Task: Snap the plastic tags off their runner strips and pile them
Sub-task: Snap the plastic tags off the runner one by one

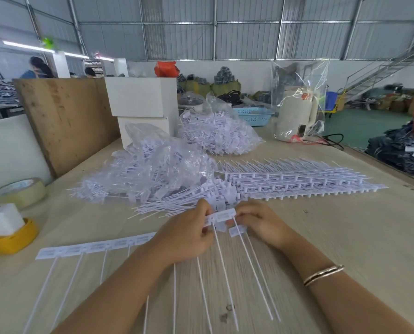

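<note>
Plywood bench (345,237) is lying open along your right side, bare from your right forearm out to the far right edge, where the boards are dropping off toward a dark heap of clothes (398,150) on the floor. On your left, the bench is carrying a yellow tape dispenser (11,239) and a roll of tape (20,191) near the left edge, with a plywood panel (64,121) standing upright behind them.

Your left hand (186,235) is pinching the near end of a runner strip of tags (95,247), which is stretching out to your left across the bench with its thin white tails pointing back toward you. Your right hand (256,220) is pinching a single tag (223,216) just beside your left thumb, so both grips are closing on white plastic and nearly touching each other. Long tails are hanging down between your wrists toward the near edge.

Just beyond your knuckles, a loose pile of tags (177,201) is lying fanned out. To its right, a stack of runner strips (297,182) is lying in rows. Further back, two clear bags of tags (220,136) are sitting in front of white boxes (138,97), and a cream kettle (297,112) in a plastic bag is standing well apart toward the far right.
</note>
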